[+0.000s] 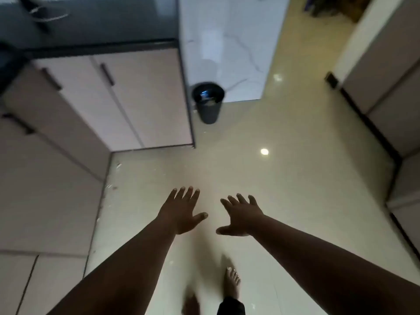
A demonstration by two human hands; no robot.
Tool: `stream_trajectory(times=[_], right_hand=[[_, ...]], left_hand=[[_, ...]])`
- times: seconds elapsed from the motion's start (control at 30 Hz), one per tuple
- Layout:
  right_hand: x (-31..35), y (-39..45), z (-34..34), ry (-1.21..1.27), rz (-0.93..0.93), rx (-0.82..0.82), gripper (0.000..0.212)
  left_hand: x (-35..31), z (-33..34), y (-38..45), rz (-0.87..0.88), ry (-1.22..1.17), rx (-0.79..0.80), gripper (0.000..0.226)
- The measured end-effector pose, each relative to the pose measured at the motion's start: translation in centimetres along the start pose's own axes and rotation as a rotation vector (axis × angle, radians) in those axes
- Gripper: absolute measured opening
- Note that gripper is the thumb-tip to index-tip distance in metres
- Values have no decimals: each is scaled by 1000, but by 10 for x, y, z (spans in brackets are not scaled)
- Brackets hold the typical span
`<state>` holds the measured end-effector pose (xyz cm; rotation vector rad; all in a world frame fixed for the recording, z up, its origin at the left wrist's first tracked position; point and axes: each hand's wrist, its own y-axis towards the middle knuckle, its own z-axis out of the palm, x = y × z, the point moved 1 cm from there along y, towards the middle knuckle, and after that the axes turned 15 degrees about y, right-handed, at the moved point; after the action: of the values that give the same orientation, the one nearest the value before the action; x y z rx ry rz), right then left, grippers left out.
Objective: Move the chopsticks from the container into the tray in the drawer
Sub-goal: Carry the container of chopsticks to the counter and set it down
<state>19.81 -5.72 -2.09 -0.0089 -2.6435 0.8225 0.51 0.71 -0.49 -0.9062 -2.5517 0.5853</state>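
Note:
My left hand [183, 211] and my right hand [241, 215] are stretched out side by side over the pale kitchen floor [284, 173], palms down, fingers spread, holding nothing. No chopsticks, container, tray or open drawer show in the head view. Beige cabinet fronts with dark handles [106, 73] run along the left under a dark countertop [95, 44]; all appear closed.
A dark round bin [208, 102] stands on the floor by the cabinet's end, against a white marbled wall [227, 48]. More pale cabinets [386, 71] line the right side. My bare feet [231, 283] are below my hands. Small debris lies along the left cabinet base.

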Motion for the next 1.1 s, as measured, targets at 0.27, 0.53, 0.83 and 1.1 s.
stream_trajectory(times=[0.27,0.53,0.83,1.1], right_hand=[[-89,-107,3,234,445,-279,105],[-154,-215,-10,290,711,-425,104],[-258,-274,-24,344,808,-487,105],[-401,-332,-91,277,814,-581,104]], left_hand=[[-116,-79,50,389,151,-189,83],[-230,-149,55,630,268,-287,83],[-365,-203,81,838,353,-375,82],[-484,-298,144,746,275,-423,82]])
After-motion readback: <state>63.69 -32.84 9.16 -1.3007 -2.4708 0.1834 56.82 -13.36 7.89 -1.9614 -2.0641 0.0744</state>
